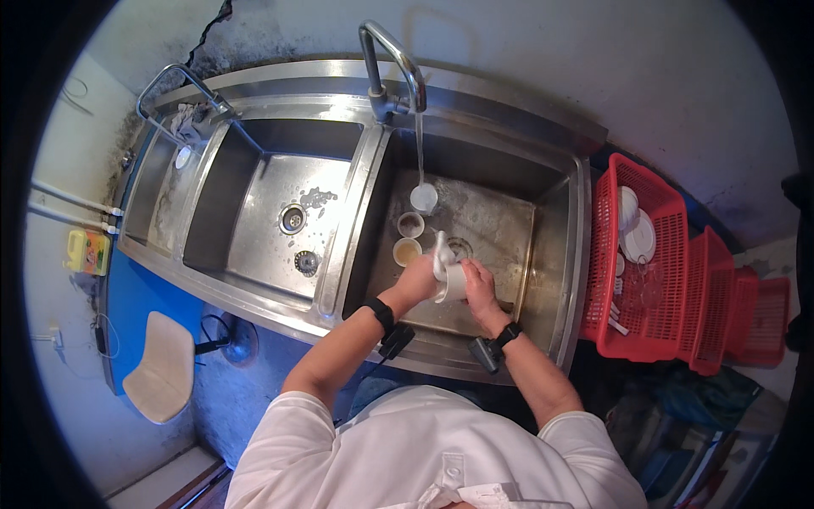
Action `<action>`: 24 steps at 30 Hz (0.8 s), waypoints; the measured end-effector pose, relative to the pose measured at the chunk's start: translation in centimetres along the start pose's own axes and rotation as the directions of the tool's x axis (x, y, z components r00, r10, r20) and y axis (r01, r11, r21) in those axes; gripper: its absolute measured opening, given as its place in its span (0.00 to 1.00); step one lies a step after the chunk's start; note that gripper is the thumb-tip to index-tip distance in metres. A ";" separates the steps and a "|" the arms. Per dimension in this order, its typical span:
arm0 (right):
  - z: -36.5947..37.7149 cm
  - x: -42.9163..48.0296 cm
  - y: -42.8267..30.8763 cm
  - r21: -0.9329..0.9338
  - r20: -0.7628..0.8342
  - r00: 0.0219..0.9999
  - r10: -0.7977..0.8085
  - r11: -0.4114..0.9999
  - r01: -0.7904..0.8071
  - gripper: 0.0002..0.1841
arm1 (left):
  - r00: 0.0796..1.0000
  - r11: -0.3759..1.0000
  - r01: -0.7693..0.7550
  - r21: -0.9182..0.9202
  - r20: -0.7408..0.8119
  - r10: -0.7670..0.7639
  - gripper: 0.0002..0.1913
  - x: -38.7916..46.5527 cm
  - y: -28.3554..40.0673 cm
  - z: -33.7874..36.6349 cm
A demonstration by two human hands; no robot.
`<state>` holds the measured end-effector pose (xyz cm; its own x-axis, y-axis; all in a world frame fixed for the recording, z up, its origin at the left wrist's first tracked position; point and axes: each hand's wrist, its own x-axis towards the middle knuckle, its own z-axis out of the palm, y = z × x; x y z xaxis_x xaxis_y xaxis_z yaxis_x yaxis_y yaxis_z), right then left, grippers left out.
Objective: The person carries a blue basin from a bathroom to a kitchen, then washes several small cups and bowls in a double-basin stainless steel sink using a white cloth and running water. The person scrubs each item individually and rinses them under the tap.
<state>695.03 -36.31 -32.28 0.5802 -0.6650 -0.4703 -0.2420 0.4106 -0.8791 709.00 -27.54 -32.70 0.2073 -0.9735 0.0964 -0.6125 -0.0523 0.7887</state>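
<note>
Over the right basin of a stainless steel sink (579, 254), my right hand (480, 286) holds a white cup (453, 284) by its side. My left hand (423, 278) grips a white cloth (441, 249) against the cup's mouth. Just left of my hands stand a cup with yellowish liquid (406, 252) and a cup with dark contents (411, 224). Behind them, water runs from a chrome faucet (416, 83) into another white cup (423, 198). Part of the cloth is hidden by my left fingers.
On the right, a red plastic basket (642, 350) holds white dishes (638, 237), glasses and spoons; more red baskets (706, 299) stand beyond. The middle basin (273, 191) has a drain and a loose strainer (306, 263). A chair (162, 369) and a yellow jug (87, 252) are at left.
</note>
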 end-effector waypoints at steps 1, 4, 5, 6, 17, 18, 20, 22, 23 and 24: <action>0.2 -0.2 -0.1 -0.166 -0.031 0.944 -0.329 0.933 0.320 0.13 | 0.999 0.998 0.049 -0.028 -0.004 -0.049 0.18 0.1 -0.4 0.3; 1.2 -0.6 -0.4 -0.486 0.053 0.586 -0.808 0.492 0.722 0.14 | 0.974 0.784 0.200 -0.588 0.034 -0.223 0.18 0.0 -0.9 1.2; 1.4 -0.6 -0.6 -0.492 0.080 0.557 -0.826 0.453 0.743 0.14 | 0.971 0.688 0.211 -0.694 0.065 -0.232 0.18 -0.1 -1.0 1.2; 1.5 -0.4 -0.7 -0.496 0.078 0.551 -0.831 0.447 0.745 0.14 | 0.964 0.684 0.238 -0.689 0.080 -0.254 0.18 -0.2 -1.0 1.2; 1.9 0.7 -1.6 0.300 0.090 0.995 0.046 0.951 -0.071 0.20 | 0.959 0.949 0.245 -0.199 -0.095 -0.268 0.16 -0.2 -1.4 -0.7; 2.7 0.3 -1.3 0.240 0.017 0.998 -0.059 0.969 0.054 0.19 | 0.943 0.915 0.223 -0.335 -0.165 -0.290 0.15 -0.1 -1.5 -0.6; 3.0 0.2 -1.3 0.140 -0.029 0.952 -0.303 0.942 0.304 0.19 | 0.959 0.902 0.179 -0.394 -0.135 -0.249 0.15 -0.3 -1.6 -0.6; 2.9 0.6 -1.6 0.187 0.031 0.999 0.043 0.981 -0.048 0.18 | 0.970 0.936 0.161 -0.312 -0.125 -0.208 0.16 -0.6 -1.6 -0.9; 2.6 0.9 -1.8 0.205 0.119 0.967 0.224 0.948 -0.245 0.18 | 0.966 0.954 0.239 -0.183 -0.054 -0.252 0.16 -0.8 -1.6 -1.2; 2.4 1.3 -2.0 0.180 0.213 0.895 0.392 0.884 -0.430 0.18 | 0.957 0.955 0.292 -0.057 0.022 -0.291 0.15 -1.1 -1.6 -1.6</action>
<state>698.15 -36.56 -30.93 0.5899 -0.3012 -0.7492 -0.3238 0.7617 -0.5612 710.96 -26.09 -33.14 0.3593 -0.9210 -0.1508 -0.4806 -0.3211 0.8160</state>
